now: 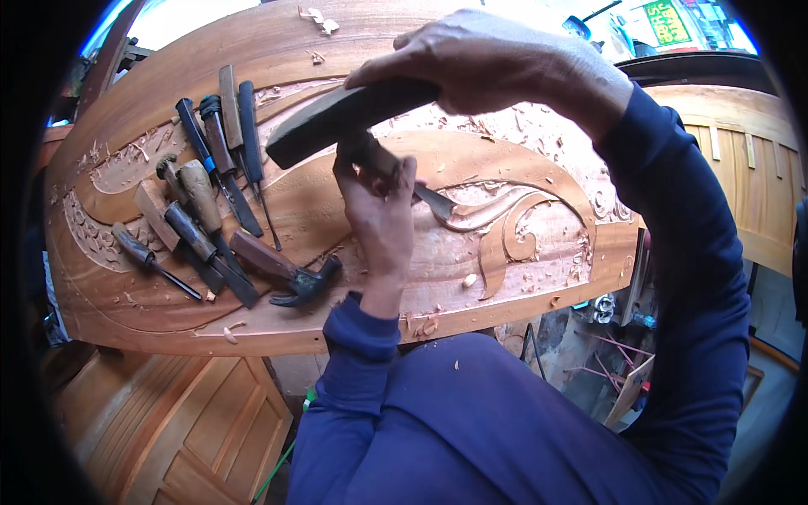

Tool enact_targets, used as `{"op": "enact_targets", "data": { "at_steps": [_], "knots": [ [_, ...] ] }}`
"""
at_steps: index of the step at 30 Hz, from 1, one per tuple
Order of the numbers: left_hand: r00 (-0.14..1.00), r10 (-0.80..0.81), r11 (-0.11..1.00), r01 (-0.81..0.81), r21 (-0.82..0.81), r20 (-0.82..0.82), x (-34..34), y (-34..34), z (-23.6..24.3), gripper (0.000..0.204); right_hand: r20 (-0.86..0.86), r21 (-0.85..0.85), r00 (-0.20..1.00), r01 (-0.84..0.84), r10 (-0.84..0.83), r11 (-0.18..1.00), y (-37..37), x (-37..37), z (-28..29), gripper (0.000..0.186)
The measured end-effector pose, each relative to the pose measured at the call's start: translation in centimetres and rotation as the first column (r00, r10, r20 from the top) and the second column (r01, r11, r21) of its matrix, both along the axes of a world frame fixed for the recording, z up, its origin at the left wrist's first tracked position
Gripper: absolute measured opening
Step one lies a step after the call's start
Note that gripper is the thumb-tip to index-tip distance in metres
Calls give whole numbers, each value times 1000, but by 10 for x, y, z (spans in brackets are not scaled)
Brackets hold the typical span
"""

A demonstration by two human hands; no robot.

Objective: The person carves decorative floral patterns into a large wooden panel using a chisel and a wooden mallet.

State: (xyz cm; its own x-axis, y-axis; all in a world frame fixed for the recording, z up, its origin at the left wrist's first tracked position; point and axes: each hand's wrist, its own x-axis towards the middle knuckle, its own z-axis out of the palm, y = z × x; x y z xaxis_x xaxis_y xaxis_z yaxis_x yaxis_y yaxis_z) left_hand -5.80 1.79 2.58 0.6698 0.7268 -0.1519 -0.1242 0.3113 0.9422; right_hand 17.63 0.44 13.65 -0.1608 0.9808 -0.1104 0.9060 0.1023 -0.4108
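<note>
My right hand (484,63) is closed on the end of a long dark wooden block (337,122), held above my left hand. Below it, my left hand (379,219) grips a carving chisel (436,203), its fingers wrapped round the handle. The block's underside is at the top of the chisel handle; I cannot tell whether they touch. The flared blade points right and rests at a carved leaf scroll (497,206) on a large wooden panel (311,202). Part of the handle is hidden by my fingers.
Several chisels (198,189) lie bunched on the panel's left side, beside a claw hammer (295,273). Pale wood shavings (539,135) are scattered over the carving. A panelled wooden door (210,429) stands at lower left, and another slatted wood piece (741,160) at far right.
</note>
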Motion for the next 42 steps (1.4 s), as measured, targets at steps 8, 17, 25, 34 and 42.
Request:
{"op": "enact_targets", "data": {
  "at_steps": [8, 17, 25, 34, 42],
  "knots": [
    [999, 5, 996, -8, -87, -35, -25, 14, 29, 69, -158, 419, 960, 276, -230, 865, -11, -29, 32, 78],
    [995, -85, 993, 89, -80, 58, 9, 21, 9, 65, -135, 474, 963, 268, -232, 838, -4, -37, 55, 74],
    [996, -55, 998, 53, 33, 74, 7, 12, -11, 65, -62, 191, 966, 258, -251, 947, -11, -21, 32, 80],
    [995, -94, 990, 97, -99, 42, 6, 19, -11, 73, -479, 62, 790, 466, -383, 883, 10, -29, 41, 82],
    [997, -47, 996, 51, -70, 60, 6, 12, -15, 72, -141, 63, 981, 145, -135, 987, 21, -12, 53, 80]
  ]
}}
